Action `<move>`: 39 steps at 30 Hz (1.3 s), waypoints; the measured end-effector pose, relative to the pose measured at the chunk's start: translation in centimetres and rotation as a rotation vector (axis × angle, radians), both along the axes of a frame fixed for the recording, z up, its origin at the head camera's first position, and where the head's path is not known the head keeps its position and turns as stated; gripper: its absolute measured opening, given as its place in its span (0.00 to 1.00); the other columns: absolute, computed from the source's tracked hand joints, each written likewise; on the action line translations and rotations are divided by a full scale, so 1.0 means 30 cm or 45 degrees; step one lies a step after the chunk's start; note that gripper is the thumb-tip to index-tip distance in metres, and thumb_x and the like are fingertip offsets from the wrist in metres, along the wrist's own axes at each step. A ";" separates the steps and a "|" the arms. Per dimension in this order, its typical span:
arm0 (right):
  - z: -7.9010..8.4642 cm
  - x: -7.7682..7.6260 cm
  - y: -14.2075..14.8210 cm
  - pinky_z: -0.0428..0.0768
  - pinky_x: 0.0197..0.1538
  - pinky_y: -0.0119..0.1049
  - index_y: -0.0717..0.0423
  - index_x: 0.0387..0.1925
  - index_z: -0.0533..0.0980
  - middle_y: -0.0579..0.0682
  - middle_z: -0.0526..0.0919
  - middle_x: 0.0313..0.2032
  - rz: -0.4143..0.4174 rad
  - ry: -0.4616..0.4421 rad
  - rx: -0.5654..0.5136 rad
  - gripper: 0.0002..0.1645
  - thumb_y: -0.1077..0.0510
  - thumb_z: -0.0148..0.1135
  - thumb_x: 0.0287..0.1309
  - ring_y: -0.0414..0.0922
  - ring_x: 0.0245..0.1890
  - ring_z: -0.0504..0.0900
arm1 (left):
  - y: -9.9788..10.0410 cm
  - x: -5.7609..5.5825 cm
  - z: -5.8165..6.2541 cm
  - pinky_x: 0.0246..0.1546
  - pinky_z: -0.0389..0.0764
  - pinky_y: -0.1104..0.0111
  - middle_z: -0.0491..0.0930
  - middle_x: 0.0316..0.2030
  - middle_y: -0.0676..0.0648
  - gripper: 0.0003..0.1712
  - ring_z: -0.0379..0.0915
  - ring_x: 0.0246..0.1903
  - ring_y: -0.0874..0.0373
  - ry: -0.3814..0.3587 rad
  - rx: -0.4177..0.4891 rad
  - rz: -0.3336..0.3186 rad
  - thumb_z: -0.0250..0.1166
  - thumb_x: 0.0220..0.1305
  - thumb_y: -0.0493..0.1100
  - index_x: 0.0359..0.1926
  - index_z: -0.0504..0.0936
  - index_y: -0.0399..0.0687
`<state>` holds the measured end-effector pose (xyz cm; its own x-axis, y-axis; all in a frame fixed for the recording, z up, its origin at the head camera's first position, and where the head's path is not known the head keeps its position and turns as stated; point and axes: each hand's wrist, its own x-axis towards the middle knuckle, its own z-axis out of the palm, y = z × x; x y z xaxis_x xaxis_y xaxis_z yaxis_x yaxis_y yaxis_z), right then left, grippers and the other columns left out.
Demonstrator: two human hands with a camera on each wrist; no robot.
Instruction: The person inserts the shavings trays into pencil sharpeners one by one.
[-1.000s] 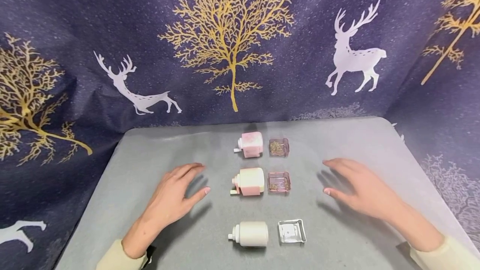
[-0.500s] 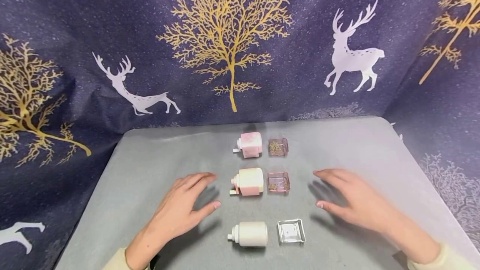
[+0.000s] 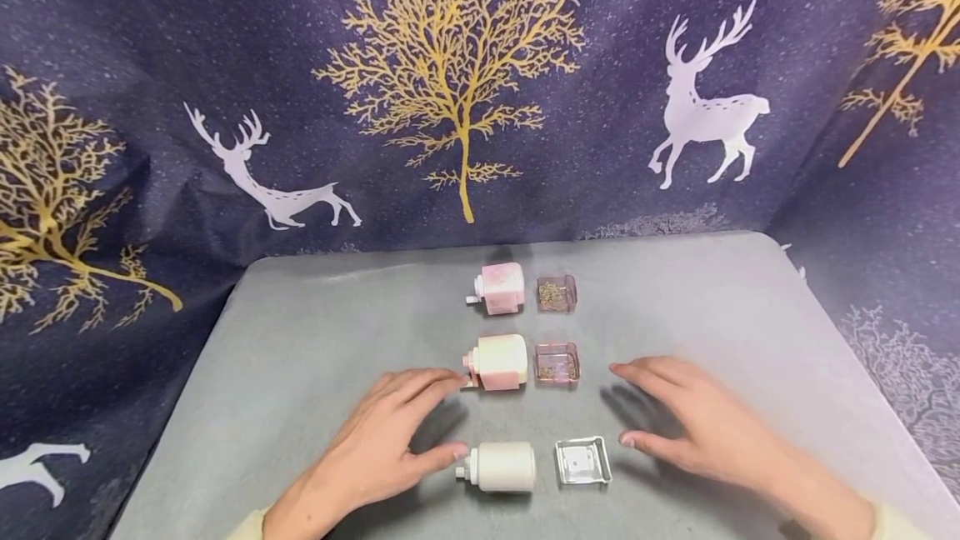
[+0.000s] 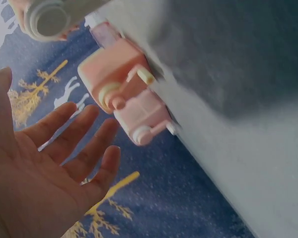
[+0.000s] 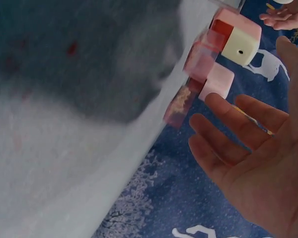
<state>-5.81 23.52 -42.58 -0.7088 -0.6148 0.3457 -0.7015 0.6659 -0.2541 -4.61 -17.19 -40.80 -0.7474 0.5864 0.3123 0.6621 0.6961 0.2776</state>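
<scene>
Three crank pencil sharpeners lie in a column on the table: a pink sharpener [image 3: 504, 288] at the back, a cream-and-pink sharpener [image 3: 501, 362] in the middle, a white sharpener [image 3: 506, 467] in front. Right of each sits its pulled-out shavings tray: a pink tray [image 3: 557, 294] and another pink tray [image 3: 557, 363], both with shavings, and a clear tray [image 3: 583, 461]. My left hand [image 3: 390, 440] is spread, thumb tip right at the white sharpener's left end, fingertips overlapping the middle crank. My right hand [image 3: 693, 423], fingers extended, hovers right of the clear tray, holding nothing.
The grey table [image 3: 322, 315] ends at a dark blue cloth [image 3: 270, 7] printed with deer and trees, which hangs behind and along the sides. Back and middle sharpeners have small cranks pointing left.
Both hands have moved inward and toward the front of the table, the left reaching the white sharpener's end and the right nearing the clear tray. The sharpeners and trays have stayed in place.
</scene>
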 end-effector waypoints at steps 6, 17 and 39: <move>-0.012 0.016 -0.022 0.71 0.59 0.48 0.49 0.67 0.70 0.44 0.75 0.58 0.017 -0.005 0.000 0.49 0.29 0.67 0.48 0.45 0.56 0.72 | 0.027 0.023 -0.007 0.59 0.67 0.61 0.67 0.62 0.63 0.43 0.61 0.61 0.66 -0.040 -0.011 -0.053 0.60 0.56 0.73 0.70 0.67 0.64; -0.035 0.040 -0.046 0.74 0.57 0.51 0.49 0.70 0.66 0.45 0.76 0.56 0.057 -0.022 0.013 0.56 0.28 0.70 0.42 0.46 0.55 0.73 | 0.066 0.051 -0.026 0.60 0.67 0.59 0.67 0.63 0.59 0.46 0.62 0.61 0.64 -0.064 -0.033 -0.133 0.60 0.55 0.75 0.69 0.67 0.61; -0.096 0.060 -0.079 0.80 0.50 0.46 0.55 0.65 0.70 0.42 0.77 0.48 0.155 -0.028 -0.041 0.56 0.28 0.71 0.38 0.41 0.48 0.75 | 0.098 0.076 -0.061 0.54 0.73 0.64 0.69 0.58 0.66 0.34 0.66 0.55 0.69 -0.122 -0.018 -0.202 0.59 0.64 0.67 0.68 0.69 0.65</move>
<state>-4.00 21.15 -45.46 -0.6374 -0.6855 0.3517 -0.7705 0.5675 -0.2903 -2.33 -14.24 -42.62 -0.6713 0.7030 0.2351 0.7348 0.5895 0.3354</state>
